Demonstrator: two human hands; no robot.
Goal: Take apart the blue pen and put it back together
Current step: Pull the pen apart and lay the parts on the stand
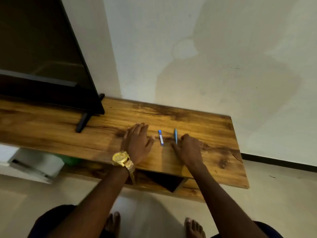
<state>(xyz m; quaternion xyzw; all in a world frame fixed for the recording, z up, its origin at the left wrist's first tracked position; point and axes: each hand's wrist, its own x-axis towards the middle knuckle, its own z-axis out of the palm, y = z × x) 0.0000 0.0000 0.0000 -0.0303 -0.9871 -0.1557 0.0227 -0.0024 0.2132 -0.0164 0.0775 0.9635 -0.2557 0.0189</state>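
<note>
Two pen-like pieces lie on the wooden table top (214,133), roughly parallel. One is a short piece with blue ends and a white middle (160,137). The other is a slim light-blue piece (175,135) just to its right. My left hand (137,143), with a gold watch on the wrist, rests flat on the wood to the left of the white-and-blue piece, fingers spread. My right hand (189,149) lies palm down with its fingers touching or right beside the light-blue piece; whether it grips it is hidden.
A black flat screen (42,57) on a stand foot (82,122) occupies the table's left part. A pale wall stands behind. The table's right edge is close to my right hand. White and green items (42,164) sit under the table at left. My bare feet show on the floor below.
</note>
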